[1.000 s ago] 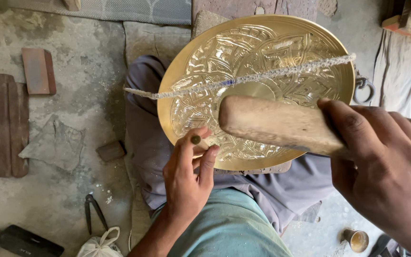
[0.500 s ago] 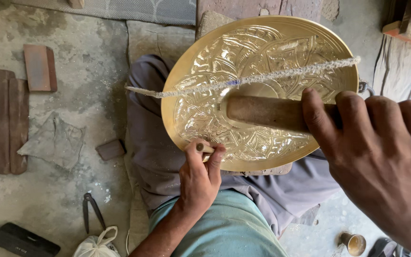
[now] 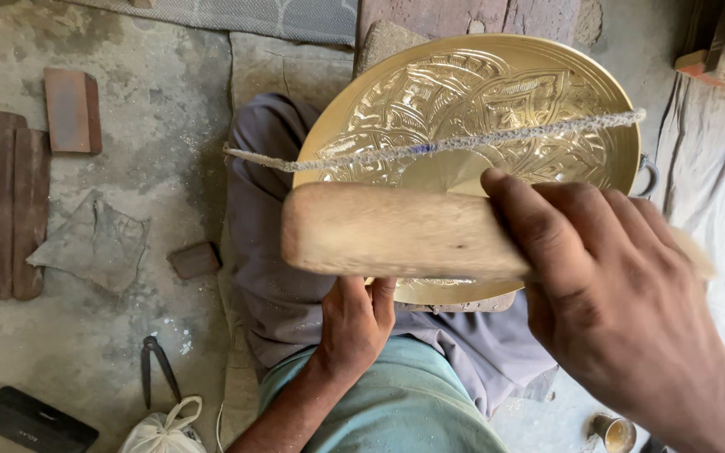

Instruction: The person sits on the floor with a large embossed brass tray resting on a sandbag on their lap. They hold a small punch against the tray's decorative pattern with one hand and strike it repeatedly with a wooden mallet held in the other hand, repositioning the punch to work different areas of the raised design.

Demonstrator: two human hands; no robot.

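— Brass plate lay where?
— Across the person's lap, a frayed cord stretched over its engraved face.
— And the hands?
— Right hand gripped a wooden mallet above the plate; left hand was closed at its lower rim, contents hidden.

The person's left hand and right hand are bare, with no rings, gloves or wristbands, and both forearms are uncovered as far as they show. The person wears loose grey-purple trousers, creased over the knees, and a plain teal garment lower down.
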